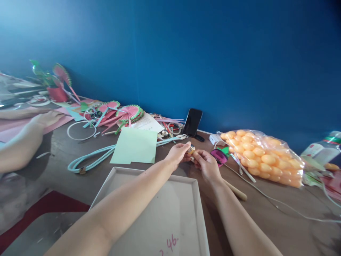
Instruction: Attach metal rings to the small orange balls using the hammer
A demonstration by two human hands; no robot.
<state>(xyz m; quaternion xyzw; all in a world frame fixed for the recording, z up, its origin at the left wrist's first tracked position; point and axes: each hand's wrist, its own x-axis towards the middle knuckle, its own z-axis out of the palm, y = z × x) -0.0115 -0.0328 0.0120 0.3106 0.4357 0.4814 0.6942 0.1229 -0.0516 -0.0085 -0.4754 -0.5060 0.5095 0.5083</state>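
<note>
Over the far right corner of a shallow white box lid (160, 209), my two hands meet. My left hand (179, 155) pinches a small shiny gold-and-silver round thing (190, 148); its exact kind is too small to tell. From the right, my right hand (207, 164) closes its fingertips at the lower edge of the same thing, and what exactly they grip is hidden. Just beyond the right hand lies a purple piece with green leaves (220, 156). A wooden stick (237, 191) shows partly behind my right wrist.
A phone (192, 122) leans against the blue wall. Pale green paper (134, 145) lies on a light blue cord (93, 158). To the right are a bag of orange balls (262, 156) and a white cable (293, 210). Paper fans (130, 113) and another person's hand (48, 118) are left.
</note>
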